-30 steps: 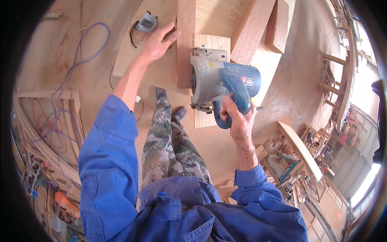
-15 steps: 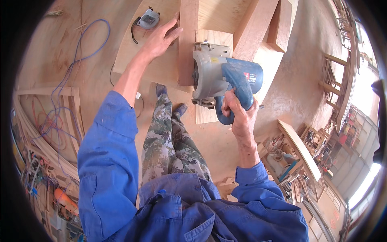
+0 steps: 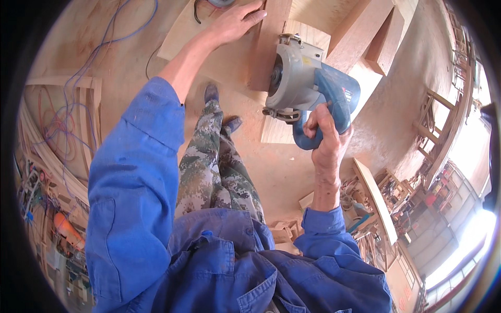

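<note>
My right hand (image 3: 331,136) is wrapped round the rear handle of a blue and grey circular saw (image 3: 298,77). The saw lies along the right side of a reddish-brown wooden beam (image 3: 270,49), close to its near end, over a pale board (image 3: 277,130). Its blade edge cannot be made out. With fingers stretched out, my left hand (image 3: 234,23) rests at the beam's left side, its fingertips by the beam's edge. A tape measure (image 3: 221,2) shows just beyond that hand, mostly cut off by the upper edge.
More thick timbers (image 3: 360,34) lie to the saw's right on a light plywood sheet (image 3: 219,65). Blue hose (image 3: 96,49) loops across the floor at left, near a wooden frame (image 3: 62,81). Wooden racks (image 3: 436,120) and a cluttered bench (image 3: 376,201) stand at right.
The view has shifted, so the saw, beam and both hands sit higher and further right. The tape measure has mostly left the picture. Both hands keep their places on saw and beam.
</note>
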Motion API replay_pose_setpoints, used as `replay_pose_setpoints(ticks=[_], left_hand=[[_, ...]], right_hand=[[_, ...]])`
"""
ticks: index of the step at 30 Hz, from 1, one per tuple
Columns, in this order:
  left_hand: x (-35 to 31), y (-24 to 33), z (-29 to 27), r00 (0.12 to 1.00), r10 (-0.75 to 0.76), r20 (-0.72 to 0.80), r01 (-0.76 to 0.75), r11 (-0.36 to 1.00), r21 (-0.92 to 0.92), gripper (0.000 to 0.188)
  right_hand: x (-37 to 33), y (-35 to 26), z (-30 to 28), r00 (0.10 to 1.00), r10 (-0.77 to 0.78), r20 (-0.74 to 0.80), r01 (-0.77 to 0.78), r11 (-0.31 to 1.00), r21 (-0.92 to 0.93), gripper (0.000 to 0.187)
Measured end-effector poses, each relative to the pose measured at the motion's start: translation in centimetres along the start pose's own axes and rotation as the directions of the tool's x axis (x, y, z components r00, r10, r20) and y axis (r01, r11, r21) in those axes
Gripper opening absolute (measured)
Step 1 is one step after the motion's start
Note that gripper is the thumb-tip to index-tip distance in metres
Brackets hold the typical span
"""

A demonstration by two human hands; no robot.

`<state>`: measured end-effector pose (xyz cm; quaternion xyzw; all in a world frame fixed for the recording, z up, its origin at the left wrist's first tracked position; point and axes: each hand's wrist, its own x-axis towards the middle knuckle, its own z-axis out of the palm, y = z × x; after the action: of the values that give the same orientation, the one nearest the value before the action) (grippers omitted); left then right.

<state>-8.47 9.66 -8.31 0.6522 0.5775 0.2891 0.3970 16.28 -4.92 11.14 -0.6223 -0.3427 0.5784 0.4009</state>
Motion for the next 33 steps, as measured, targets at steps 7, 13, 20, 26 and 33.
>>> replay_pose_setpoints(ticks=[7, 13, 20, 26, 33], left_hand=[[0.0, -0.2, 0.5, 0.998, 0.044, -0.046, -0.043, 0.999, 0.027, 0.066], [-0.3, 1.4, -0.3, 0.999, 0.041, -0.008, -0.041, 0.999, -0.030, 0.064], [-0.8, 1.1, 0.0, 0.984, -0.151, 0.092, 0.170, 0.951, -0.259, 0.070], [-0.8, 1.9, -0.6, 0.988, -0.128, 0.082, 0.142, 0.969, -0.200, 0.068], [-0.8, 2.6, -1.4, 0.979, -0.149, 0.142, 0.174, 0.968, -0.183, 0.068]], right_hand=[[0.5, 0.2, -0.2, 0.999, -0.028, 0.029, 0.029, 0.998, -0.055, 0.019], [0.3, 0.0, 0.2, 0.999, -0.026, -0.027, 0.027, 0.999, 0.025, 0.018], [0.6, -0.1, -0.2, 1.000, -0.022, 0.004, 0.022, 0.998, 0.056, 0.018], [0.9, 0.0, -0.5, 0.999, -0.029, 0.042, 0.030, 0.999, -0.022, 0.024], [1.3, -0.5, 0.4, 0.999, -0.042, -0.007, 0.042, 0.998, 0.049, 0.017]])
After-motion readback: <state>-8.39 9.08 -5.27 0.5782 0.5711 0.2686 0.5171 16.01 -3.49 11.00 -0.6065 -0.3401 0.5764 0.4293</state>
